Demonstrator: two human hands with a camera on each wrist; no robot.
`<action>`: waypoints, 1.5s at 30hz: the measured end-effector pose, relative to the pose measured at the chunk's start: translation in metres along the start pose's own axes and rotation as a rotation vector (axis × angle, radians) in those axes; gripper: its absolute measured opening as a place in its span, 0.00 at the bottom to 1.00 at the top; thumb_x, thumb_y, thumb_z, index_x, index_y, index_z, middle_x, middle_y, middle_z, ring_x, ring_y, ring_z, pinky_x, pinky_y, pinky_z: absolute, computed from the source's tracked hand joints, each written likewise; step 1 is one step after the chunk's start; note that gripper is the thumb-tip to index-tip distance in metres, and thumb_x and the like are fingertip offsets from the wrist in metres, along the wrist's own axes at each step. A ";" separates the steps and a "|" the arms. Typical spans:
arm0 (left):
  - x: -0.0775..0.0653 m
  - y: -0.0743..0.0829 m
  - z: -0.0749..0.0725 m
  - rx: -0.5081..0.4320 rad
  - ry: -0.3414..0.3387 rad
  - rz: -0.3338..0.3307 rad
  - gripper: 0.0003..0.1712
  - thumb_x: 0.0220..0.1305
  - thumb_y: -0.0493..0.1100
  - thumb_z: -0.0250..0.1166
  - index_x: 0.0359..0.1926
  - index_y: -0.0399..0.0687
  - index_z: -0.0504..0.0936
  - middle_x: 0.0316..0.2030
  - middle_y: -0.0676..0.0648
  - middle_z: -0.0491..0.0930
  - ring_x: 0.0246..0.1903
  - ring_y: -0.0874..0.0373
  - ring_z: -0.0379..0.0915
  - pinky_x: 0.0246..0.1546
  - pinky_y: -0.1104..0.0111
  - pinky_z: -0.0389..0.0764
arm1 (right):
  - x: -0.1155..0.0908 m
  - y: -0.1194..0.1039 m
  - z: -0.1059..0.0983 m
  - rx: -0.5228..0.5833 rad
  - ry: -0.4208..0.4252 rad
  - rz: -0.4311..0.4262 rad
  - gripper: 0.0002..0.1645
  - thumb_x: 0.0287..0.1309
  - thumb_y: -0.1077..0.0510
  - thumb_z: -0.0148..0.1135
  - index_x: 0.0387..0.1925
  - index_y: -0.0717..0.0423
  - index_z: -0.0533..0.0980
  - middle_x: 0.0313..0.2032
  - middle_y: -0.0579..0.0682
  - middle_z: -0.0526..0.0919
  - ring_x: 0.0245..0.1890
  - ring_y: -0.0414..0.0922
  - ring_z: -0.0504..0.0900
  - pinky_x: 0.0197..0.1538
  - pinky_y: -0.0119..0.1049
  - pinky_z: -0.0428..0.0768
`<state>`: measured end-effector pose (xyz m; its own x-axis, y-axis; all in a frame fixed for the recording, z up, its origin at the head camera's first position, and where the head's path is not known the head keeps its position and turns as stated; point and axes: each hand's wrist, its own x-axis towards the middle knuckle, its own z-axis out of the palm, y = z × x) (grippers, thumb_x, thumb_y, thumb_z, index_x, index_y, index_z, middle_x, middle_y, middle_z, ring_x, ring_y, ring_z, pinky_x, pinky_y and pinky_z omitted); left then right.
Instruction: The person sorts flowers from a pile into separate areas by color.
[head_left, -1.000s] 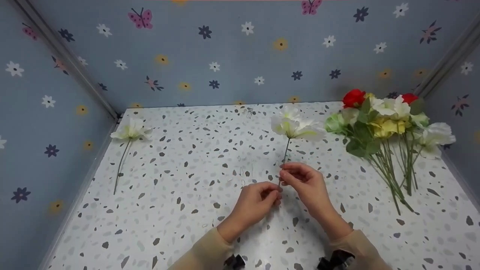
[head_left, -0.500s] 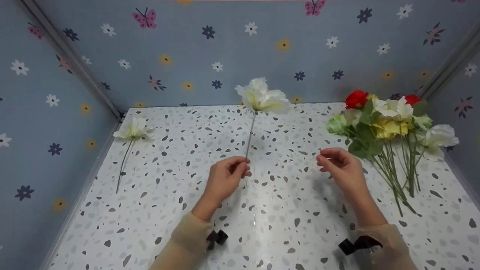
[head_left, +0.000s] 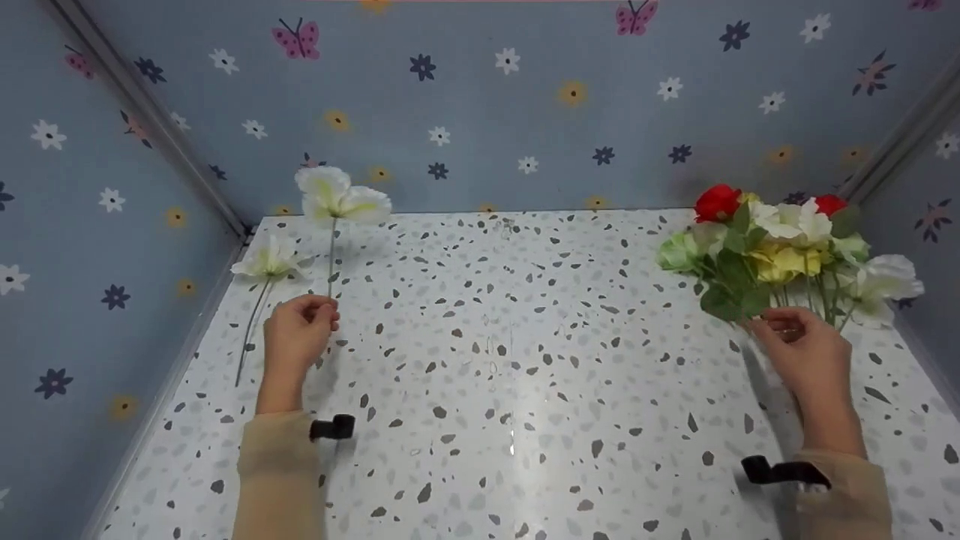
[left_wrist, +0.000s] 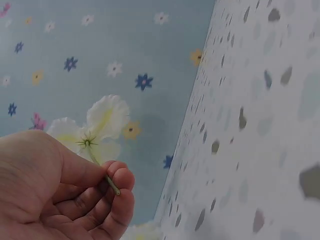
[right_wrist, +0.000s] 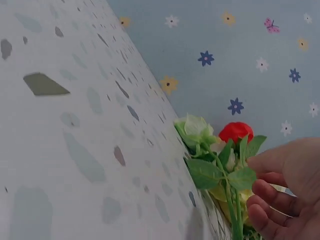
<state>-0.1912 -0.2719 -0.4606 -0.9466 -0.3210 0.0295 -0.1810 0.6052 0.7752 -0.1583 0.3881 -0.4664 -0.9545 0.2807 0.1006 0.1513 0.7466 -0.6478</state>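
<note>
My left hand (head_left: 300, 330) pinches the stem of a white artificial flower (head_left: 337, 199) between thumb and fingers, its bloom raised in front of the back wall. In the left wrist view the stem's cut end (left_wrist: 116, 191) pokes out past the fingertips. Just left of that hand, another white flower (head_left: 268, 259) lies on the table. My right hand (head_left: 810, 356) hovers over the stems of a flower pile, fingers loosely bent and thumb apart from them. The pile has a red flower (right_wrist: 236, 132), a pale green flower (right_wrist: 195, 131), yellow flowers (head_left: 784, 262) and white ones. Many stems are hidden behind the hand.
The speckled white table (head_left: 480, 375) is bounded by a patterned blue back wall (head_left: 487, 105) and side walls, with a left panel (head_left: 60, 315) close to the lying flower. Black wrist mounts (head_left: 334, 427) stick out from the sleeves.
My left hand has carried the white flower from the middle to the left, beside the lying one. My right hand has let go of its stem and moved right to the flower pile.
</note>
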 end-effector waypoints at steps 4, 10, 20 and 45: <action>0.002 -0.029 -0.031 0.072 0.061 -0.090 0.16 0.77 0.42 0.53 0.53 0.44 0.85 0.42 0.44 0.86 0.40 0.54 0.81 0.30 0.72 0.78 | 0.000 0.011 -0.007 -0.086 -0.037 -0.013 0.31 0.67 0.36 0.59 0.56 0.57 0.79 0.45 0.56 0.83 0.42 0.44 0.77 0.37 0.35 0.74; 0.002 -0.054 -0.053 0.116 0.133 -0.172 0.18 0.78 0.42 0.51 0.56 0.43 0.84 0.45 0.42 0.85 0.41 0.55 0.80 0.29 0.72 0.75 | 0.001 0.018 -0.010 -0.112 -0.148 -0.010 0.31 0.68 0.38 0.59 0.56 0.60 0.79 0.45 0.61 0.83 0.44 0.55 0.78 0.40 0.44 0.74; 0.029 -0.046 -0.057 0.110 0.098 -0.153 0.19 0.79 0.43 0.49 0.56 0.41 0.83 0.45 0.42 0.84 0.38 0.56 0.77 0.31 0.70 0.75 | -0.001 0.023 -0.010 -0.122 -0.185 0.009 0.26 0.68 0.42 0.61 0.54 0.58 0.81 0.46 0.61 0.84 0.45 0.56 0.80 0.39 0.42 0.76; 0.059 -0.057 -0.052 0.365 0.061 -0.178 0.17 0.70 0.40 0.48 0.25 0.40 0.75 0.28 0.39 0.80 0.29 0.45 0.70 0.31 0.54 0.71 | 0.001 0.022 -0.012 -0.100 -0.234 -0.041 0.26 0.74 0.45 0.54 0.59 0.61 0.77 0.50 0.63 0.81 0.48 0.58 0.79 0.40 0.39 0.77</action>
<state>-0.2227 -0.3625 -0.4702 -0.8765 -0.4797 -0.0392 -0.4335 0.7514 0.4975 -0.1525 0.4125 -0.4714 -0.9921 0.1102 -0.0601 0.1248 0.8137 -0.5678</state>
